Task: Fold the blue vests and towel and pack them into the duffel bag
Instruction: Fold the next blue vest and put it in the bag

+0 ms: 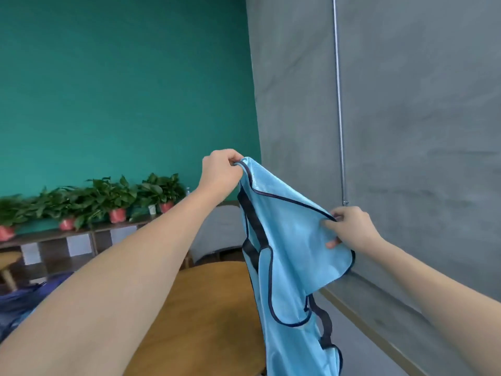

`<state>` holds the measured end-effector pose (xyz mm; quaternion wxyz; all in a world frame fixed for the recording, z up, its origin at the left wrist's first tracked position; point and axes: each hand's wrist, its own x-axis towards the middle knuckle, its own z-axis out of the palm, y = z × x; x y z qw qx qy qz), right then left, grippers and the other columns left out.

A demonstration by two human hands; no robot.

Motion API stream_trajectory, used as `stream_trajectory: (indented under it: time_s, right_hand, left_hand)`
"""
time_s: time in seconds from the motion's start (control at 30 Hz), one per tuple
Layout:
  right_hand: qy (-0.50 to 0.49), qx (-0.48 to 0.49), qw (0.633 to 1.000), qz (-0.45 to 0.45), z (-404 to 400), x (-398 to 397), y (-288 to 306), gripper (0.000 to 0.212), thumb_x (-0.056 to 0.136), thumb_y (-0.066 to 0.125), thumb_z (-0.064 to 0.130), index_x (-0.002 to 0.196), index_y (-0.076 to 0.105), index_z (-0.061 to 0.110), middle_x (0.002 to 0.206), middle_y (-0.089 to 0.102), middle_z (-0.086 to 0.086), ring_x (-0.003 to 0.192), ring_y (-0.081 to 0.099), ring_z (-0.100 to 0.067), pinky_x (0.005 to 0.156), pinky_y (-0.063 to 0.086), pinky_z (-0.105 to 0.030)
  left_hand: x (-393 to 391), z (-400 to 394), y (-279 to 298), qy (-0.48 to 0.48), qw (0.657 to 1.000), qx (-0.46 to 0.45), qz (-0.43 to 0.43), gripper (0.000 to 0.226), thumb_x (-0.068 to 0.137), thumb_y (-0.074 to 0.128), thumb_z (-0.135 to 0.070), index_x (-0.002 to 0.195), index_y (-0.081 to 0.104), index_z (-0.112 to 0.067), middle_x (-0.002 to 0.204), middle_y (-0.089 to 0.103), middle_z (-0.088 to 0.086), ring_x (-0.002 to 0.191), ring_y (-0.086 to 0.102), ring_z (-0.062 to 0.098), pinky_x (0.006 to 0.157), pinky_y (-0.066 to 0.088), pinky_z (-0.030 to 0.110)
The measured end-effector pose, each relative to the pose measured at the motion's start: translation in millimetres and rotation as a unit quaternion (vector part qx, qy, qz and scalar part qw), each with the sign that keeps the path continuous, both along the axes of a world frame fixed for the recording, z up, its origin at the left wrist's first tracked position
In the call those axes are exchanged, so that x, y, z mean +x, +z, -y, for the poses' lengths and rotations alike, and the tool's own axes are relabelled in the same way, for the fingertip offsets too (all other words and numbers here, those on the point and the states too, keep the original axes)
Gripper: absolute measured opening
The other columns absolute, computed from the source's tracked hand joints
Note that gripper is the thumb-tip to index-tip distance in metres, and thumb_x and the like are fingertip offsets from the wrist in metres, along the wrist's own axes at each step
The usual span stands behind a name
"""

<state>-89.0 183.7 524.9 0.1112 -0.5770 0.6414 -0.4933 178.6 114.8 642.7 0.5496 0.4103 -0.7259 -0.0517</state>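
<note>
Blue vest [292, 240] held aloft, both hands pinching edges

Two bare forearms in view, no sleeves showing up to the frame edge. Left hand [221, 169] and right hand [352, 227]: no gloves, rings, watch or wristbands visible. Short nails, no polish visible.

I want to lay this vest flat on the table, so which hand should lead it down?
Probably the left hand: it pinches the light blue mesh vest at its top corner, directly above the round wooden table. The right hand is off the table's edge.
</note>
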Motion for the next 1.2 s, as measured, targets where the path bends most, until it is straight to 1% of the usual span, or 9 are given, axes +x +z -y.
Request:
stream_trajectory:
  time_s: [0.07, 0.27, 0.4, 0.5, 0.73, 0.83, 0.97, 1.1, 1.2]
  right_hand:
    - [0.010, -0.045, 0.998, 0.053, 10.4, 8.6, 42.4, 0.009, 0.093, 0.066, 0.012, 0.088, 0.068, 0.006, 0.087, 0.072, -0.009, 0.059, 0.074, -0.024, 0.044, 0.054, -0.030]
    - [0.008, -0.153, 0.988, 0.003, 56.2, 48.4, 153.3, 0.014, 0.088, 0.065, 0.012, 0.077, 0.072, 0.015, 0.075, 0.076, -0.004, 0.069, 0.075, -0.016, 0.075, 0.062, -0.036]
    - [0.023, -0.201, 0.978, -0.044, 78.1, 91.4, 207.6, 0.014, 0.090, 0.063, 0.020, 0.085, 0.075, 0.016, 0.081, 0.073, -0.005, 0.076, 0.060, -0.020, 0.061, 0.046, -0.024]
    - [0.048, -0.228, 0.971, -0.055, 96.7, 125.3, 218.8, 0.014, 0.092, 0.061, 0.022, 0.087, 0.073, 0.015, 0.082, 0.071, -0.007, 0.073, 0.057, -0.020, 0.061, 0.045, -0.025]
    - [0.131, -0.134, 0.978, -0.091, 152.1, 183.5, 122.2, 0.014, 0.093, 0.065, 0.025, 0.085, 0.073, 0.016, 0.081, 0.072, 0.002, 0.079, 0.068, -0.022, 0.078, 0.055, -0.035]
    - [0.154, -0.061, 0.977, -0.135, 172.3, 198.2, 48.6, 0.013, 0.093, 0.067, 0.023, 0.087, 0.075, 0.014, 0.079, 0.070, 0.004, 0.075, 0.062, -0.017, 0.070, 0.045, -0.028]
    - [0.188, 0.030, 0.967, -0.172, 184.2, 208.5, -45.2, 0.010, 0.094, 0.066, 0.020, 0.091, 0.074, 0.016, 0.088, 0.072, 0.005, 0.075, 0.059, -0.007, 0.067, 0.041, -0.020]
    - [0.209, 0.109, 0.948, -0.214, 198.0, 213.5, -115.9, 0.007, 0.093, 0.068, 0.025, 0.091, 0.073, 0.023, 0.091, 0.072, 0.007, 0.082, 0.064, -0.009, 0.078, 0.053, -0.028]
    - [0.222, 0.166, 0.927, -0.253, 209.5, 213.4, -149.3, 0.014, 0.095, 0.065, 0.029, 0.087, 0.072, 0.020, 0.084, 0.071, 0.004, 0.074, 0.064, -0.012, 0.065, 0.052, -0.026]
  left_hand:
    - [25.3, 2.3, 27.1, 0.023, 1.000, -0.012, -0.008, 0.031, 0.085, 0.056, 0.000, 0.080, 0.073, -0.026, 0.082, 0.071, -0.008, 0.090, 0.068, 0.013, 0.063, 0.040, 0.004]
    - [105.9, 6.6, 101.1, 0.075, 0.995, -0.065, -0.026, 0.013, 0.091, 0.065, -0.023, 0.083, 0.076, -0.020, 0.082, 0.074, 0.002, 0.082, 0.064, 0.019, 0.060, 0.039, 0.005]
    - [152.7, 15.9, 132.5, 0.120, 0.990, -0.077, -0.012, 0.029, 0.089, 0.069, -0.044, 0.073, 0.072, -0.020, 0.065, 0.060, -0.001, 0.063, 0.049, 0.012, 0.048, 0.034, 0.011]
    - [181.5, 28.6, 129.9, 0.143, 0.988, -0.065, -0.005, 0.035, 0.086, 0.072, -0.051, 0.074, 0.074, -0.018, 0.065, 0.060, 0.000, 0.060, 0.047, 0.010, 0.051, 0.035, 0.020]
    - [242.8, 79.8, 16.2, 0.192, 0.979, 0.068, 0.011, 0.022, 0.089, 0.072, -0.030, 0.078, 0.073, -0.011, 0.071, 0.070, 0.009, 0.065, 0.060, 0.013, 0.059, 0.046, 0.018]
    - [260.1, 98.1, -67.6, 0.162, 0.969, 0.184, -0.034, 0.012, 0.091, 0.069, -0.008, 0.080, 0.074, -0.012, 0.087, 0.074, 0.016, 0.071, 0.073, 0.015, 0.065, 0.063, 0.031]
    - [274.1, 97.8, -165.7, 0.122, 0.944, 0.302, -0.054, 0.020, 0.089, 0.064, 0.005, 0.081, 0.071, -0.012, 0.087, 0.073, 0.025, 0.069, 0.075, 0.028, 0.074, 0.063, 0.047]
    - [269.8, 94.2, -222.3, 0.165, 0.931, 0.320, 0.067, 0.017, 0.077, 0.077, -0.011, 0.067, 0.071, -0.024, 0.066, 0.071, -0.005, 0.062, 0.063, 0.009, 0.062, 0.050, 0.022]
    - [267.8, 103.5, -249.0, 0.157, 0.920, 0.335, 0.127, 0.021, 0.081, 0.081, -0.031, 0.067, 0.069, -0.020, 0.067, 0.065, -0.012, 0.063, 0.057, 0.003, 0.051, 0.037, 0.011]
